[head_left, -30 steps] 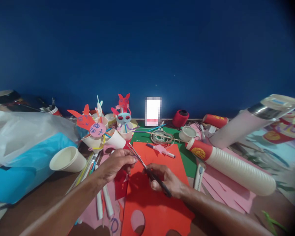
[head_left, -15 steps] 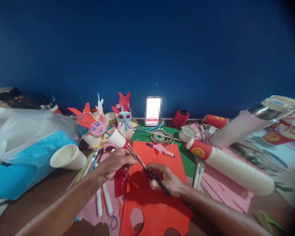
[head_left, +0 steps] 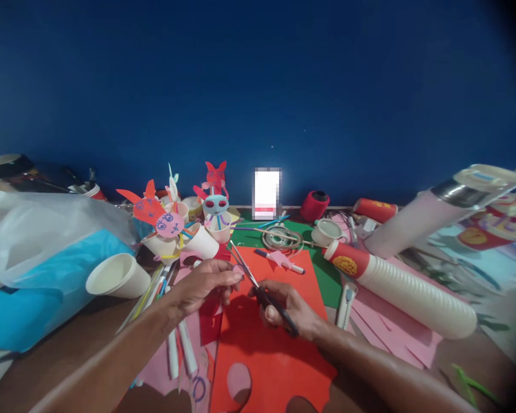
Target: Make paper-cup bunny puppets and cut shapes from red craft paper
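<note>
My left hand (head_left: pixel 206 282) pinches a small pink paper piece (head_left: pixel 239 268) between thumb and fingertips, most of it covered by the fingers. Black-handled scissors (head_left: pixel 279 311) are gripped in my right hand (head_left: pixel 293 303), their blades pointing up and away beside the paper. The blades are slightly parted. Below both hands lies a large red-orange paper sheet (head_left: pixel 279 355) with curved cut-outs at its near edge. A pink paper oval (head_left: pixel 239 381) rests on this sheet. Near its far edge is a marker (head_left: pixel 296 268) with a pink scrap over it.
Paper cup figures (head_left: pixel 217 206) with drawn faces stand at the back left. A tipped white cup (head_left: pixel 116 276) and white markers (head_left: pixel 187 347) are to the left. On the right lie a long cup stack (head_left: pixel 417 298), a box cutter (head_left: pixel 346 307) and pink sheets (head_left: pixel 395 327).
The scissor blades have parted a little and now reach closer to the pink piece at my left fingertips. My left hand has moved slightly to the right.
</note>
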`<state>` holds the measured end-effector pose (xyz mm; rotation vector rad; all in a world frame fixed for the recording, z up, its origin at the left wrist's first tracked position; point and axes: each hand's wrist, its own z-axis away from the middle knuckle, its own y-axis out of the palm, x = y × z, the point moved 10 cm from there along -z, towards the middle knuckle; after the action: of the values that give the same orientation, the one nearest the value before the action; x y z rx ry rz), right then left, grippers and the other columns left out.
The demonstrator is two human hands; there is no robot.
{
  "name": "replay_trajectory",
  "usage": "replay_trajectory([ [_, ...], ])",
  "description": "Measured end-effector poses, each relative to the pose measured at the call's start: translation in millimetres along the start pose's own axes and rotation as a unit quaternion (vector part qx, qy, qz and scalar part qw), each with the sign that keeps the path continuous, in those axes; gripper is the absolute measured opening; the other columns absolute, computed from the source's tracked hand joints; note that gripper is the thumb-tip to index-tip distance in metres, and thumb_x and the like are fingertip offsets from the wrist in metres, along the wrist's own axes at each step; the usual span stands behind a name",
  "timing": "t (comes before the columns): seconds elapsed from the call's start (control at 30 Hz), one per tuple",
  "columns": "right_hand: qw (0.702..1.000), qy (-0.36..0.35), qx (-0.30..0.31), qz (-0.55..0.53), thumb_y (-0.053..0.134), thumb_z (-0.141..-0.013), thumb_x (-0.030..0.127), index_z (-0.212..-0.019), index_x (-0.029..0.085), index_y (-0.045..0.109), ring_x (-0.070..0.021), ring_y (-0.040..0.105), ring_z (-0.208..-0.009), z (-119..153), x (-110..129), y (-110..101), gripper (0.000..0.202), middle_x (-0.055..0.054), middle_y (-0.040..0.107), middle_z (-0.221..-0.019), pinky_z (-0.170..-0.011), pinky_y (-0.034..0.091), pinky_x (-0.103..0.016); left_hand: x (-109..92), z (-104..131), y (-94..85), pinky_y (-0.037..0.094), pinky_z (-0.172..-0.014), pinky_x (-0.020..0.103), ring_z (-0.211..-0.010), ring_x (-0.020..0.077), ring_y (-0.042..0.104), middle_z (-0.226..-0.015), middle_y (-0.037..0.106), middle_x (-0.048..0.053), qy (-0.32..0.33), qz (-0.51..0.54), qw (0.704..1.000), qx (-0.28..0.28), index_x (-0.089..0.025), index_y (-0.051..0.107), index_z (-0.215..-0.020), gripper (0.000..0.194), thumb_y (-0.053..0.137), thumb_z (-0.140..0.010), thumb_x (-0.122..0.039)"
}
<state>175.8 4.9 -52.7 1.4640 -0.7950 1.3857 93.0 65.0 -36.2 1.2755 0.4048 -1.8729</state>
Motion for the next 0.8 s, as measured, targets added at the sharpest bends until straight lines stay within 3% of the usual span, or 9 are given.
replay_trajectory([
  [0.27, 1.0, -0.012, 0.006, 0.015, 0.057, -0.067, 0.059, -0.095, 0.013, 0.049, -0.0081, 0.039, -0.049, 1.3, 9.0, 5.8, 0.055, 0.003, 0.046, -0.059, -0.047, 0.032, -0.021, -5.3, 1.7, -5.3, 0.038, -0.049, 0.02, -0.047, 0.007, 0.051, -0.063, 0.059, 0.001, 0.048, -0.009, 0.998, -0.049, -0.012, 0.059, -0.069, 0.014, 0.059, -0.071, -0.027],
  [0.8, 0.998, -0.035, 0.022, 0.036, 0.054, -0.069, 0.059, -0.092, 0.013, 0.048, -0.0082, 0.036, -0.053, -0.3, 13.1, 8.7, 0.052, 0.002, 0.044, -0.063, -0.048, 0.028, -0.021, -8.4, 4.6, -2.2, 0.037, -0.049, 0.02, -0.046, 0.0074, 0.05, -0.059, 0.057, -0.001, 0.053, -0.038, 0.995, -0.074, -0.013, 0.056, -0.064, 0.012, 0.057, -0.068, -0.025],
])
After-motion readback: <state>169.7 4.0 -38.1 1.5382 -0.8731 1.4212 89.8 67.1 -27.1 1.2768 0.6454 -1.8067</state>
